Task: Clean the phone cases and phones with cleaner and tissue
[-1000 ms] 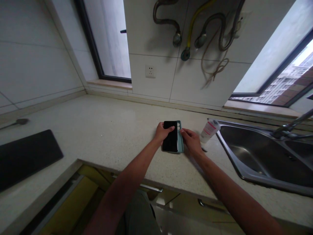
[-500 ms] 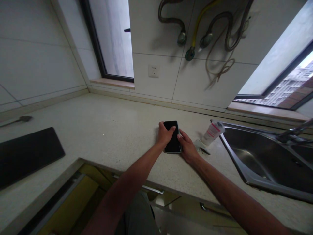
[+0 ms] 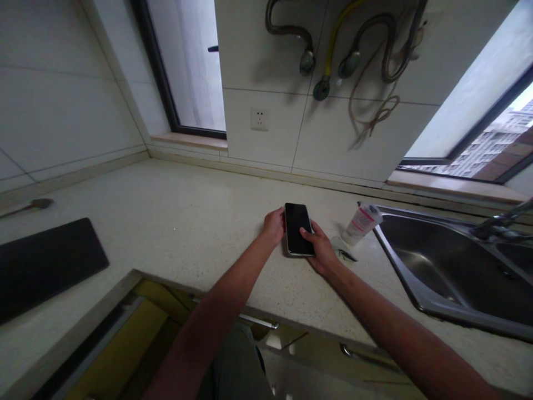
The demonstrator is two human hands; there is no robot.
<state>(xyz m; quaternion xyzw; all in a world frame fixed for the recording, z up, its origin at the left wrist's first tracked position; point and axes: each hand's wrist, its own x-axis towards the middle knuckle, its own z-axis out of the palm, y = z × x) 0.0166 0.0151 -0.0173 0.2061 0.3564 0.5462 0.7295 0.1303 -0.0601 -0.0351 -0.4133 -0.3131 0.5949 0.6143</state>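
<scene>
A black smartphone (image 3: pixel 297 229) with a thin silver edge lies screen up on the speckled stone countertop (image 3: pixel 175 222), its screen dark. My right hand (image 3: pixel 320 248) sits at its lower right, with the thumb across the screen's edge and the fingers out of sight beneath. My left hand (image 3: pixel 273 226) rests against the phone's left edge with curled fingers. Whether it grips the phone is hard to see. No teal part shows around the phone.
To the right stand a white tube with a pink label (image 3: pixel 361 224) and a stainless steel sink (image 3: pixel 416 261) with a faucet (image 3: pixel 499 223). A black flat board (image 3: pixel 45 266) and a small spoon (image 3: pixel 37 204) lie at left. Hoses (image 3: pixel 333 50) hang on the tiled wall.
The teal piece beside the phone a second ago no longer shows. My left hand has moved off the phone's face to its left edge, and my right thumb now lies over the screen.
</scene>
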